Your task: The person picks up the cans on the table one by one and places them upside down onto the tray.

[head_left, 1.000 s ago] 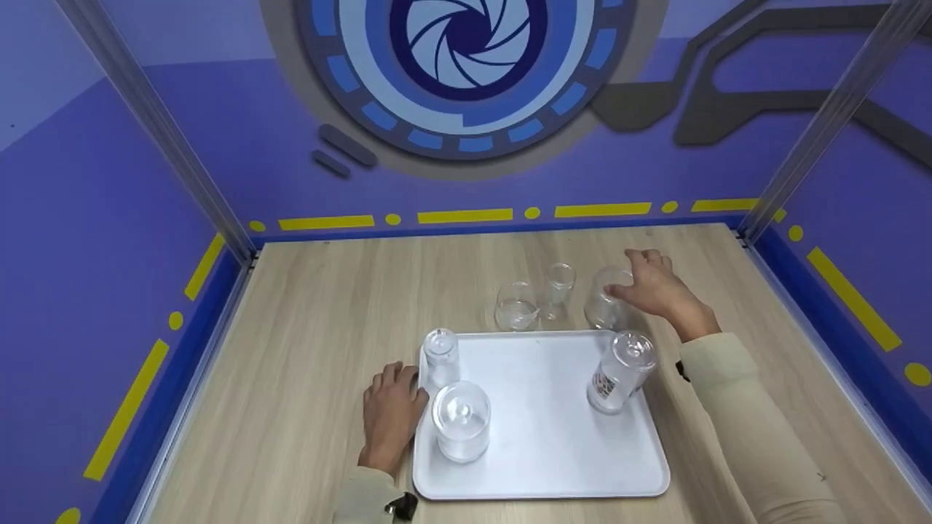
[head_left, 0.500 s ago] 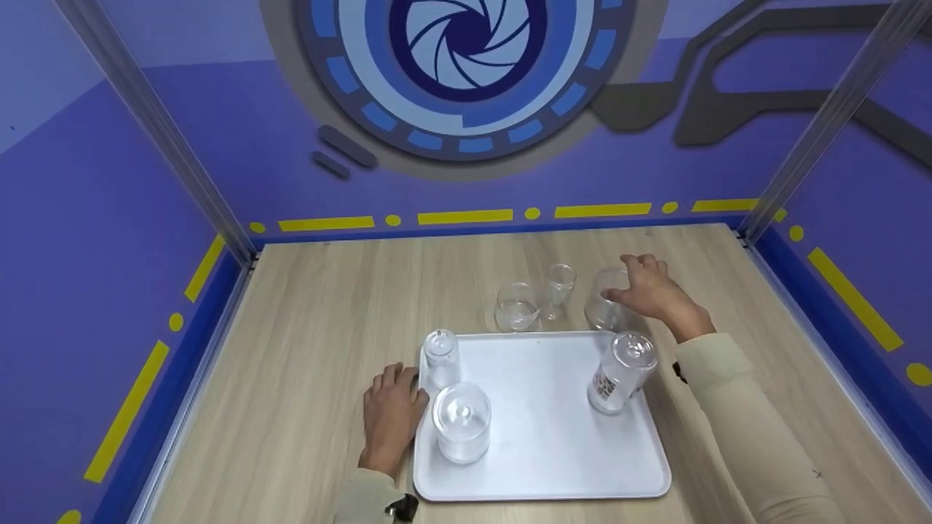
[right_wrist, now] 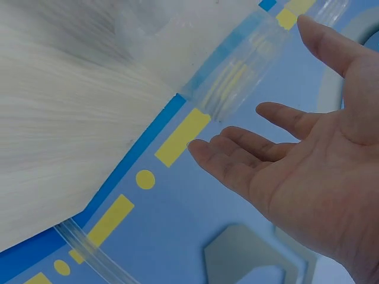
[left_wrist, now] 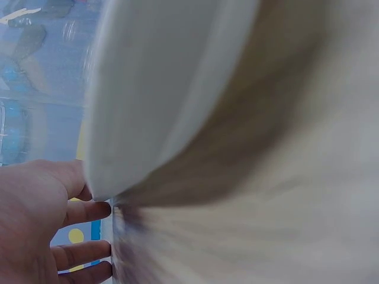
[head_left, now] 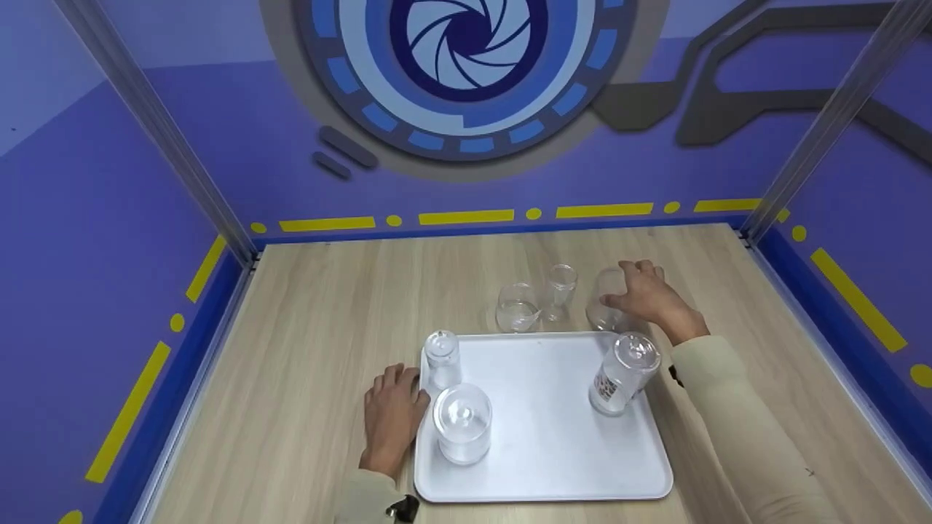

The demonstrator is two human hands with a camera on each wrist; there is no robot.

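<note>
My right hand [head_left: 644,295] hovers at a clear rounded glass [head_left: 601,314] behind the tray, its thumb and fingers spread about the upper part. In the right wrist view that hand [right_wrist: 296,142] has relaxed fingers and a gap between them and the clear glass [right_wrist: 243,71]. My left hand [head_left: 392,415] rests at the left edge of the white tray [head_left: 542,466]. The left wrist view has the thumb of this hand [left_wrist: 35,219] against the tray's rim [left_wrist: 142,89], the other fingertips down on the table.
On the tray stand a small glass [head_left: 443,360], a wide glass [head_left: 464,429] at left and a tall printed glass [head_left: 619,378] at right, apparently bottoms up. Behind it are a short glass [head_left: 517,309] and a narrow stemmed glass [head_left: 561,287]. Blue printed walls [head_left: 466,193] enclose the table.
My right hand has come slightly down and left over the rounded glass behind the tray. The left hand and the glasses on the tray have stayed in place.
</note>
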